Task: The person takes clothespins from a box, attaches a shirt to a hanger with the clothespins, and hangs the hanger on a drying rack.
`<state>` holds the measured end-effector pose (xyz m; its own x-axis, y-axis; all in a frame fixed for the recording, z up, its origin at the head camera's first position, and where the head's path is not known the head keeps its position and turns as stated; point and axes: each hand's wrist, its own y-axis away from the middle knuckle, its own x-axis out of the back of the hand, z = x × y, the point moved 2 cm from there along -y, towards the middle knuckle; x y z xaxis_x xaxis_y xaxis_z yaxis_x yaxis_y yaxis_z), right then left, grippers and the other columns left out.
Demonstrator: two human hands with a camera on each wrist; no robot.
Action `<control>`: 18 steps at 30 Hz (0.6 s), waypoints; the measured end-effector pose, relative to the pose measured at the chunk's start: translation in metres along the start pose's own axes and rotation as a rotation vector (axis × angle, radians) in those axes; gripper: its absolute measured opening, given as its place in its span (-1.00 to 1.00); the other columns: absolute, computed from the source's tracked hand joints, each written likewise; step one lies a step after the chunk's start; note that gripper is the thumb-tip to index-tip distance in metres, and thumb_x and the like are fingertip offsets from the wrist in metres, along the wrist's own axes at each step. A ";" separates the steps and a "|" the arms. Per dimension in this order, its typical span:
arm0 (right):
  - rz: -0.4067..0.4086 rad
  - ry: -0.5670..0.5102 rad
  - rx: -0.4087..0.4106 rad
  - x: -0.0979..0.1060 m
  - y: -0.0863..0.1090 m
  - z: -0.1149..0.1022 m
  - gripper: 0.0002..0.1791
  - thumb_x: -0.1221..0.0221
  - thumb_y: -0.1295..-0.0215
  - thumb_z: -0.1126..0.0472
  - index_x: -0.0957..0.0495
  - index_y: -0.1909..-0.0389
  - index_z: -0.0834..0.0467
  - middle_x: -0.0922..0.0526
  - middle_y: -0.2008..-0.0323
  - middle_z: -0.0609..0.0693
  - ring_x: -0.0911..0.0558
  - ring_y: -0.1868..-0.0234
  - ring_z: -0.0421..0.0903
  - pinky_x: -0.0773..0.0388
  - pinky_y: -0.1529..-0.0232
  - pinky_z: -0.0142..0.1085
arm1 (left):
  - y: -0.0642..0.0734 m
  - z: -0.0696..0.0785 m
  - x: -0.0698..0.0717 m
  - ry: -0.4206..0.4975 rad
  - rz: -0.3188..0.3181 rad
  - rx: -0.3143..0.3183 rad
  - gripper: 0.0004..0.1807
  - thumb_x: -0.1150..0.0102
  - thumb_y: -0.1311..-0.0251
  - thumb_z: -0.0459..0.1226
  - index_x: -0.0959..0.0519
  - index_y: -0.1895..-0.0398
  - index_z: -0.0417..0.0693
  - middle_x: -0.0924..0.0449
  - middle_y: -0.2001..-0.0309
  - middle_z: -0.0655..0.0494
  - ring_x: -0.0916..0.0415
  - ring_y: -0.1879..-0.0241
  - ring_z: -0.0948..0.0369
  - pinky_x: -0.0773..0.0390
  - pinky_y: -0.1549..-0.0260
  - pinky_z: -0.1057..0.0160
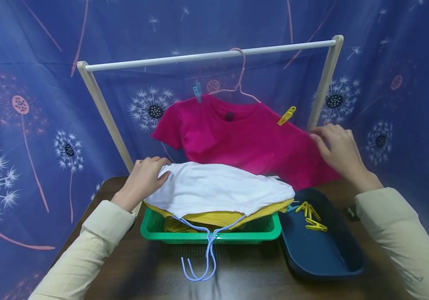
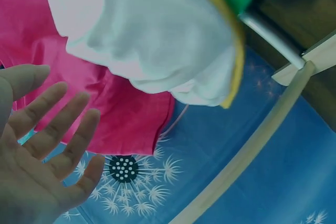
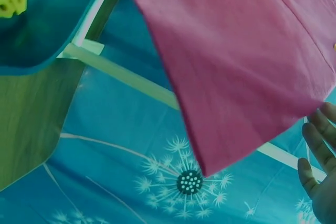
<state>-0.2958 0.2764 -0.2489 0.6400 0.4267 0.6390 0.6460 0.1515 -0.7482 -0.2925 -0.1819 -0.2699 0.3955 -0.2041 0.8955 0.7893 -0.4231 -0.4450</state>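
A magenta T-shirt [image 1: 233, 133] hangs on a pink hanger [image 1: 240, 77], with a blue clothespin [image 1: 197, 92] at one shoulder and a yellow clothespin [image 1: 287, 116] at the other. My right hand [image 1: 336, 148] pinches the T-shirt's upper sleeve edge, and the sleeve spreads out to the right. In the right wrist view, the fingertips [image 3: 318, 113] meet that edge. Beside the left end of a folded white garment [image 1: 214, 187], my left hand [image 1: 144, 179] has its fingers spread and loosely bent, holding nothing, as the left wrist view shows.
A green basket [image 1: 210, 236] holds yellow and white clothes, and a blue hanger [image 1: 209, 250] sticks out over its front. On its right, a dark tray [image 1: 323, 254] contains several clothespins [image 1: 315, 225]. Behind stands a rack with a white rail [image 1: 184, 58] and wooden posts.
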 end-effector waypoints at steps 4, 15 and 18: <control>-0.010 0.018 0.012 0.006 0.010 0.001 -0.77 -0.06 -0.27 0.25 -0.53 0.14 0.30 -0.57 0.25 0.22 -0.43 0.17 0.14 -0.21 0.19 0.01 | 0.016 -0.001 -0.004 -0.022 0.008 -0.011 -0.76 -0.24 -0.04 -0.23 -0.59 0.19 -0.08 -0.64 0.29 0.00 -0.56 0.32 -0.04 -0.41 0.30 -0.11; -0.051 0.031 0.047 0.013 0.047 0.001 -0.81 -0.14 -0.18 0.30 -0.53 0.19 0.26 -0.58 0.28 0.19 -0.43 0.22 0.09 -0.23 0.19 -0.02 | 0.049 -0.003 -0.011 -0.009 -0.060 -0.003 -0.79 -0.30 0.02 -0.25 -0.62 0.26 -0.02 -0.64 0.31 0.07 -0.56 0.30 0.02 -0.39 0.29 -0.09; -0.074 0.058 0.087 0.010 0.056 0.001 -0.78 -0.22 -0.06 0.32 -0.54 0.22 0.25 -0.58 0.31 0.16 -0.45 0.26 0.06 -0.25 0.26 -0.06 | 0.053 -0.001 -0.014 -0.005 -0.075 -0.009 -0.80 -0.32 0.06 -0.28 -0.62 0.29 0.00 -0.65 0.31 0.11 -0.57 0.29 0.06 -0.38 0.30 -0.08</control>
<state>-0.2535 0.2900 -0.2851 0.6167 0.3591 0.7005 0.6554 0.2587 -0.7096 -0.2566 -0.2028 -0.3057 0.3378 -0.1673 0.9262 0.8125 -0.4450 -0.3767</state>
